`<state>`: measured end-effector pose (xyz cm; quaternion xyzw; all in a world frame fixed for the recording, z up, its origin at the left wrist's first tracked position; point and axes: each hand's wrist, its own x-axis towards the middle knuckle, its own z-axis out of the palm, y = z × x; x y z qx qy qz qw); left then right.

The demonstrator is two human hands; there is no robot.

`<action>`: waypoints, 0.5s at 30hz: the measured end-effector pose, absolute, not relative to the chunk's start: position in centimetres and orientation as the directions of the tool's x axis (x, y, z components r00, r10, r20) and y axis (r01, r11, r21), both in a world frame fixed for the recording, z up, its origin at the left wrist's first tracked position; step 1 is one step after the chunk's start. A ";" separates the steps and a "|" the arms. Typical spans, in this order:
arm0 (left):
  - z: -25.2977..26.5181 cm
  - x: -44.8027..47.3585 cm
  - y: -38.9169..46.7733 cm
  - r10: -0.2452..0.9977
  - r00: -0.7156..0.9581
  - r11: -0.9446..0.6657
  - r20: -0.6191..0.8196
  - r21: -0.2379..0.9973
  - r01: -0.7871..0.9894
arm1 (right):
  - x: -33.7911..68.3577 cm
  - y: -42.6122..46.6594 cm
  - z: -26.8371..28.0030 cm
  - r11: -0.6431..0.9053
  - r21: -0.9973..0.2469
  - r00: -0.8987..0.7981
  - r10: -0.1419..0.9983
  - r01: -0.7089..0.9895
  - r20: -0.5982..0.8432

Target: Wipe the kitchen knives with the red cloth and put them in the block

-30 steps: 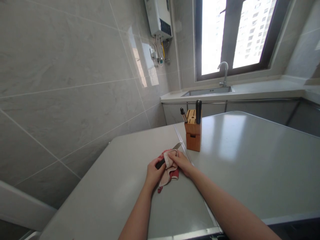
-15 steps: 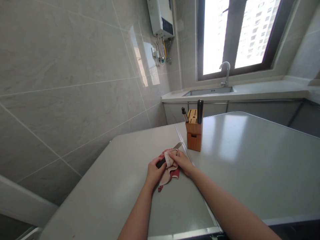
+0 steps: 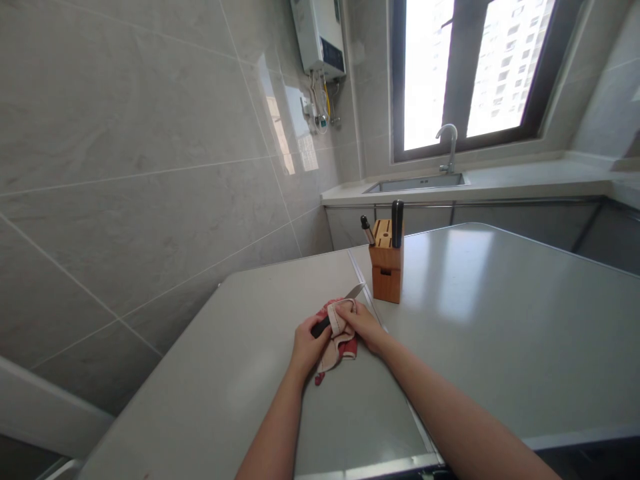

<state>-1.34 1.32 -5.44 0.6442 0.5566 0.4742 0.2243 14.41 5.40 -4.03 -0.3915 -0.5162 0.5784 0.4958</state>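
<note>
My left hand (image 3: 306,343) is closed around the black handle of a knife (image 3: 321,327), held above the light table. A red and cream cloth (image 3: 336,347) is wrapped over the part of the blade nearest the handle. My right hand (image 3: 364,324) pinches that cloth around the blade, thumb on top. The blade's tip sticks out past the cloth, pointing away and to the right. Just beyond it stands a wooden knife block (image 3: 387,275) with a black-handled knife (image 3: 397,223) and a thinner black-ended tool (image 3: 367,229) in it.
The pale table (image 3: 240,373) has a metal seam running through it, near my right forearm. Past its far edge is a counter with a sink (image 3: 420,183) and a faucet (image 3: 452,143). A tiled wall (image 3: 140,253) rises at the left, with a water heater (image 3: 323,40) on it.
Both hands keep nearly the same grip on the knife and cloth. The whole view has shifted very slightly.
</note>
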 end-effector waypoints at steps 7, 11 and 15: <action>-5.3 -1.3 1.2 0.933 -0.068 -0.277 0.352 0.829 0.485 | 14.5 5.4 -4.0 0.037 -0.990 -0.196 0.979 -0.135 0.063; -5.4 -1.3 1.3 0.933 -0.081 -0.272 0.351 0.835 0.478 | 14.4 5.2 -3.8 0.029 -0.988 -0.194 0.979 -0.153 0.059; -5.7 -1.4 1.5 0.930 -0.089 -0.277 0.358 0.836 0.473 | 14.4 5.2 -3.8 0.018 -0.988 -0.205 0.978 -0.155 0.050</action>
